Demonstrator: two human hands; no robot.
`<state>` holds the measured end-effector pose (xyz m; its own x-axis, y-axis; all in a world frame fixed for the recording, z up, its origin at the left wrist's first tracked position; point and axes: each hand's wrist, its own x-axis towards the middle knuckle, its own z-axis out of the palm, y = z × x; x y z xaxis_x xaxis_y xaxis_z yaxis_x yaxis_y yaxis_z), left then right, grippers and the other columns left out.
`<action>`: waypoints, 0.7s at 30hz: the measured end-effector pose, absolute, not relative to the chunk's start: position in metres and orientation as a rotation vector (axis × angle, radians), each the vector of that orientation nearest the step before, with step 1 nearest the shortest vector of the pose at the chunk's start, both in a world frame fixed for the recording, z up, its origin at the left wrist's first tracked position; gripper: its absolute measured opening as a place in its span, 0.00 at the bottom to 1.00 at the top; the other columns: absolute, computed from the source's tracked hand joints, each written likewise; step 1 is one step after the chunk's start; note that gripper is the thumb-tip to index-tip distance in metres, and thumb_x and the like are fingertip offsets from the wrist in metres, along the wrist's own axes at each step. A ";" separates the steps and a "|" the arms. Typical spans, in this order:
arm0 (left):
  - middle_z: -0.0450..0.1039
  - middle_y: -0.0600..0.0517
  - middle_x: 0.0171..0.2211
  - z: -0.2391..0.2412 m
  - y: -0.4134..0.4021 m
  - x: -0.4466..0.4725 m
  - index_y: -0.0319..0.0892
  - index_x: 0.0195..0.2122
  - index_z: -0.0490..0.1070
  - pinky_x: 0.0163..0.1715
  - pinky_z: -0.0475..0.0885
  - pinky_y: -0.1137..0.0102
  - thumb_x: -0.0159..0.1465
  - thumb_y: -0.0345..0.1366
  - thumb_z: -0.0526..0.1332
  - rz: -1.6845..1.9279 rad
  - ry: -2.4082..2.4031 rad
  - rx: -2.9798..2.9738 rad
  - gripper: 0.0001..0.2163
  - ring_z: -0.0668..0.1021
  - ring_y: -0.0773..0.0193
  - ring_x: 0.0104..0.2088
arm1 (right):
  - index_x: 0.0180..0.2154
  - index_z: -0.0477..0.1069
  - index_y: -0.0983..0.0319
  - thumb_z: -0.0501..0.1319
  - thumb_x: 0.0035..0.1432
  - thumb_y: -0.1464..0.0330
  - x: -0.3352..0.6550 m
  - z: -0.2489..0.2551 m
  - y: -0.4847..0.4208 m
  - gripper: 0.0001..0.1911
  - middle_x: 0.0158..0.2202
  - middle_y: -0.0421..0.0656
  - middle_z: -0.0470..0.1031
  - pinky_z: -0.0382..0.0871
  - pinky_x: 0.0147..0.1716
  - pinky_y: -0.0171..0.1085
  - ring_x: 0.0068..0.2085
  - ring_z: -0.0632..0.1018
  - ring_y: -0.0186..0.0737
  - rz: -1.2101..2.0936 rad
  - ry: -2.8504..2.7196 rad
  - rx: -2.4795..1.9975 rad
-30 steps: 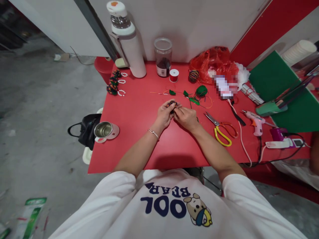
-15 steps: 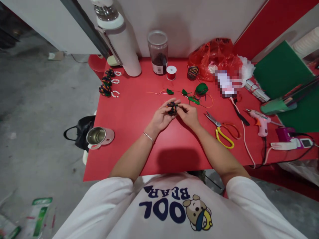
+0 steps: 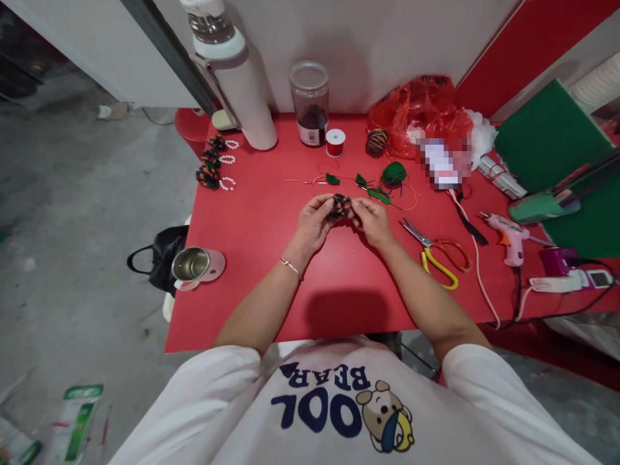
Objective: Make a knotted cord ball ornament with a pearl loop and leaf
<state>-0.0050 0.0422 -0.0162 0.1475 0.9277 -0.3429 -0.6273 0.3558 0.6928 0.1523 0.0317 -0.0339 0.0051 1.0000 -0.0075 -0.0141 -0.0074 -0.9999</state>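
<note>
A small multicoloured yarn ball (image 3: 341,205) is pinched between both my hands above the red table (image 3: 271,258). My left hand (image 3: 314,223) grips its left side with curled fingers; a thin bracelet sits on that wrist. My right hand (image 3: 371,219) grips its right side, fingers closed. Just beyond the hands lie green leaf pieces (image 3: 361,181), a green yarn ball (image 3: 392,173) and loose orange thread.
Yellow-handled scissors (image 3: 433,255) lie right of my hands, a pink glue gun (image 3: 506,232) further right. At the back stand a white flask (image 3: 237,84), a jar (image 3: 310,103), a red spool (image 3: 335,142) and a red bag (image 3: 416,116). Finished yarn pieces (image 3: 210,161) lie at the far left, a steel cup (image 3: 191,265) at the left edge.
The hands have lifted and parted slightly, so the yarn ball now shows fully between the fingertips. The camera has tilted down a little.
</note>
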 end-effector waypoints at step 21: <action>0.83 0.52 0.36 -0.039 0.048 -0.005 0.42 0.37 0.82 0.39 0.79 0.70 0.59 0.39 0.78 1.209 0.769 0.555 0.10 0.82 0.67 0.34 | 0.43 0.81 0.58 0.67 0.64 0.53 0.155 -0.042 0.029 0.16 0.36 0.43 0.83 0.76 0.36 0.41 0.34 0.79 0.40 0.759 -1.403 -1.195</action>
